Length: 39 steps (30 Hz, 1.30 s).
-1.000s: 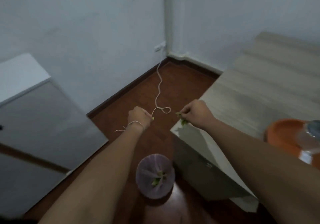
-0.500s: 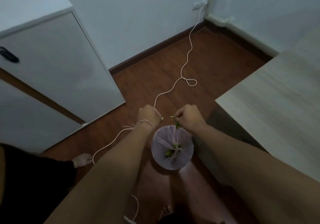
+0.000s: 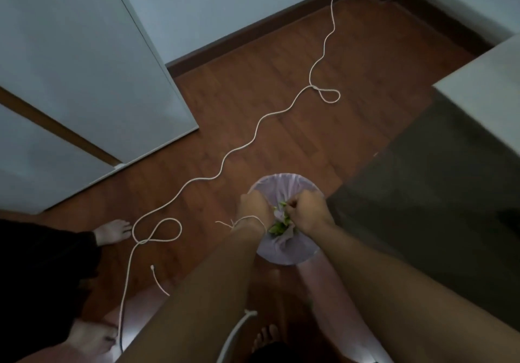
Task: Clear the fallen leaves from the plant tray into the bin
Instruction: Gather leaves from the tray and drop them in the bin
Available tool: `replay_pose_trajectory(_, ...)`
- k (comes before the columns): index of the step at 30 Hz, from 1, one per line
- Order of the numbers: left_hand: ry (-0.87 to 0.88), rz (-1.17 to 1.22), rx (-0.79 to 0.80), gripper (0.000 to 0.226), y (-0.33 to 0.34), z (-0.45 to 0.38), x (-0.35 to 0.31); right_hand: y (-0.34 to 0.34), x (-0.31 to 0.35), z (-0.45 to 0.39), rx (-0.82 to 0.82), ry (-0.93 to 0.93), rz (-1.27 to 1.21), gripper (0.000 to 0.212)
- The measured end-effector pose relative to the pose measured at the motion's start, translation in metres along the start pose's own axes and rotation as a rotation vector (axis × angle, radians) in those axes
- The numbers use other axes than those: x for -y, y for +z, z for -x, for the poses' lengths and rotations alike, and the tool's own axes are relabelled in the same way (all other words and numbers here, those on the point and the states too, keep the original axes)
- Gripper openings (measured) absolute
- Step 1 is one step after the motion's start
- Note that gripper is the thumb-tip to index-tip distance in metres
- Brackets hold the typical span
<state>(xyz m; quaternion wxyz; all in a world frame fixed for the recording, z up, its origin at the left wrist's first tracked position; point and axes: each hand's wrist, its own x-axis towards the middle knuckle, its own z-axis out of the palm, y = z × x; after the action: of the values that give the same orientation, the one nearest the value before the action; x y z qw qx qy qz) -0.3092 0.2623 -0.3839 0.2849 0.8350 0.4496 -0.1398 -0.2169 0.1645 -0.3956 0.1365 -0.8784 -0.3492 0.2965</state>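
Note:
The small round bin (image 3: 284, 253) with a pale purple liner stands on the wood floor below me. Green leaves (image 3: 277, 227) lie inside it. My left hand (image 3: 252, 208) hangs over the bin's left rim with curled fingers, a thin string around its wrist; what it holds is hidden. My right hand (image 3: 307, 212) is over the middle of the bin, fingers pinched on small green leaves (image 3: 282, 204) at its fingertips. The plant tray is out of view.
A white cord (image 3: 254, 134) snakes across the floor from the far wall. A white cabinet (image 3: 84, 75) stands at the left, a pale table corner (image 3: 484, 81) at the right. Another person's bare feet (image 3: 112, 232) are at the left, near the cord.
My view has tilted down from the table to the floor. Both hands have dropped from the table's edge to just over the bin's opening, the right one carrying the leaves.

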Motion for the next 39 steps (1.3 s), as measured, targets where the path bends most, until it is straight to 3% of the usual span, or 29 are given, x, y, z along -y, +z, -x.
replay_pose_trajectory(5, 0.009, 0.000, 0.013, 0.027, 0.008, -0.008, 0.005, 0.006, -0.002, -0.007, 0.012, 0.019, -0.036, 0.022)
replay_pose_trajectory(14, 0.013, 0.018, -0.020, 0.024, 0.001, -0.018, 0.002, -0.005, -0.002, -0.009, -0.078, 0.065, -0.030, 0.016)
replay_pose_trajectory(18, 0.046, 0.012, -0.021, 0.024, 0.001, -0.018, 0.003, -0.002, -0.005, -0.013, -0.093, 0.085, -0.010, 0.027)
replay_pose_trajectory(23, 0.098, -0.034, -0.047, 0.027, 0.000, -0.013, 0.002, -0.003, -0.005, -0.004, -0.144, 0.066, -0.020, 0.020)
replay_pose_trajectory(27, 0.151, -0.035, -0.063, 0.027, -0.021, -0.001, -0.004, -0.019, 0.001, 0.005, -0.175, 0.024, -0.057, 0.025)
replay_pose_trajectory(29, 0.208, -0.022, -0.099, 0.028, -0.046, 0.006, -0.012, -0.045, 0.015, 0.011, -0.170, -0.033, -0.077, 0.022)
replay_pose_trajectory(32, 0.278, -0.012, -0.165, 0.034, -0.112, 0.020, -0.039, -0.106, 0.051, 0.027, -0.201, -0.141, -0.126, 0.037)
replay_pose_trajectory(36, 0.361, -0.002, -0.285, 0.047, -0.230, 0.055, -0.101, -0.216, 0.113, 0.061, -0.297, -0.250, -0.139, 0.044)
replay_pose_trajectory(39, 0.471, -0.014, -0.362, 0.038, -0.310, 0.094, -0.161, -0.310, 0.144, 0.099, -0.408, -0.296, -0.129, 0.046)
